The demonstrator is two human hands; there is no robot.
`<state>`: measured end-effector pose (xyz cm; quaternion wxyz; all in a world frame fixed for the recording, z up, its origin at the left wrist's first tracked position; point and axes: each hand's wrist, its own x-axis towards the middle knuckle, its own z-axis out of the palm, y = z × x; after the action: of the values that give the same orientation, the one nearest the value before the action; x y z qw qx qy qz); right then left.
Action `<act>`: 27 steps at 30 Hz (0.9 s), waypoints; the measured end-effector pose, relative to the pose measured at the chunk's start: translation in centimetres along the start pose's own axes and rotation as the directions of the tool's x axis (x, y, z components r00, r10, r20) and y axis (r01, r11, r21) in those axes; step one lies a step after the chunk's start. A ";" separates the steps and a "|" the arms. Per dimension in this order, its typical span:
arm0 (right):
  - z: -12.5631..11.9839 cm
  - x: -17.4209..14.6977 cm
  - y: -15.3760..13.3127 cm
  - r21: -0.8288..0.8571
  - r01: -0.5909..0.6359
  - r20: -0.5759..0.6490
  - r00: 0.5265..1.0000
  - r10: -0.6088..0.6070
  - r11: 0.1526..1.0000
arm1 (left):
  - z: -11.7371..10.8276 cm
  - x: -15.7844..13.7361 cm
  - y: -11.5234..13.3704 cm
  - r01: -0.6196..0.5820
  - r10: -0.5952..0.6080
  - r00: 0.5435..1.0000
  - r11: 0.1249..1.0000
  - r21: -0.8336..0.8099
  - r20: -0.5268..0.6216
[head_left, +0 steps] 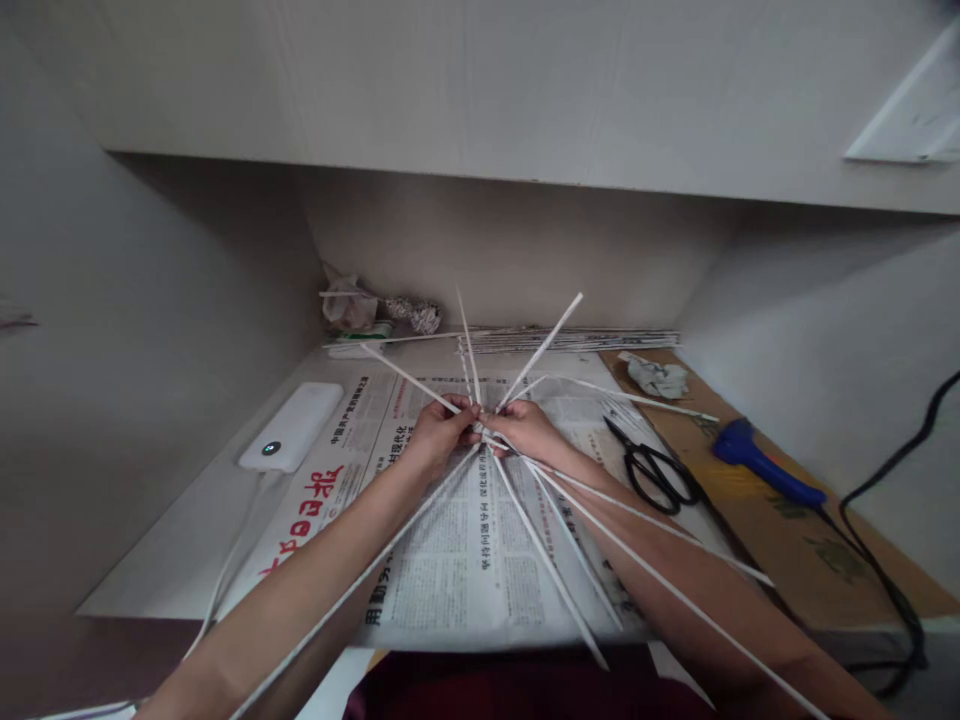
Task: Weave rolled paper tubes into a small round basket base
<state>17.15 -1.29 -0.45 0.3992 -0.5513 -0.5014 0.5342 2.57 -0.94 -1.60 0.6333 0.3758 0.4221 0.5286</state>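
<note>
Several long, thin rolled-paper sticks (541,335) cross at one centre and spread outward like spokes. My left hand (448,432) pinches that centre from the left. From the right, my right hand (527,430) closes on it too, so both sets of fingertips almost meet there. The crossing itself is partly hidden by my fingers. Some sticks point away from me, others run back towards me across my forearms. Beneath my hands lies a printed newspaper (442,580) spread on the table.
Black-handled scissors (660,475) lie right of my hands. Beyond them, a blue glue gun (769,462) and crumpled paper (655,378) rest on cardboard (795,560). A white power bank (294,425) with a cable sits left. More paper sticks (585,340) line the back wall.
</note>
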 end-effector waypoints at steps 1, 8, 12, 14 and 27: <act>0.0 -0.1 -0.1 0.003 0.029 0.005 1.000 -0.029 1.000 | 0.0 -0.1 0.1 -0.029 0.029 1.000 1.000 0.001 0.000; -0.3 -0.7 -1.0 0.021 0.094 0.092 0.991 -0.096 0.995 | -0.4 -0.2 1.8 -0.245 0.245 0.969 0.969 0.010 0.030; -0.3 -0.5 -0.2 -0.031 0.048 0.168 0.985 -0.043 0.998 | -1.2 0.0 3.2 -0.247 0.249 0.968 0.967 -0.058 0.027; -0.3 -0.4 0.3 -0.076 0.028 0.209 0.978 -0.011 0.997 | -1.5 0.1 3.5 -0.193 0.198 0.976 0.979 -0.062 0.092; 0.0 -0.6 0.0 0.014 -0.102 0.247 0.964 0.096 0.995 | -1.3 -0.3 3.5 -0.490 0.475 0.870 0.864 0.119 0.131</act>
<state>17.19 -1.86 -0.38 0.3139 -0.4999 -0.5117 0.6243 0.13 -0.61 1.19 0.4709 0.5408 0.3215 0.6184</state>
